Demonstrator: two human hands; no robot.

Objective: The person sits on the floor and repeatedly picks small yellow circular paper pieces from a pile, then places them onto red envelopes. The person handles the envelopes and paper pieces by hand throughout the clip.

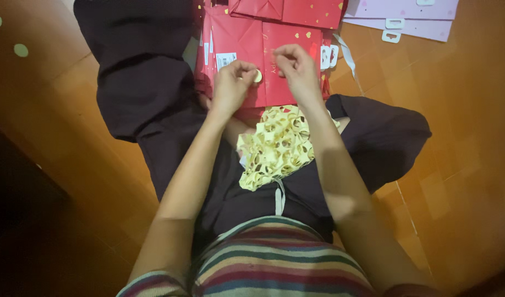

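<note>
Fingers [247, 70] of left hand [230, 88] pinched on small pale round sticker [257, 76]; right hand [297, 69] fingers pinched together, contents too small to tell. Both over flat red gift bag [236, 38] on floor. Likely sticker-peeling step; next needs steady placement on bag. Yellow cut-out sheet [274, 148] on lap.

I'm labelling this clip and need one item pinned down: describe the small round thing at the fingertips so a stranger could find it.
Start at the flat red paper bags on the orange tiled floor. Over them, the left hand pinches a small round sticker. It is pale cream and coin-shaped, unlike the rectangular white label nearby.
</note>
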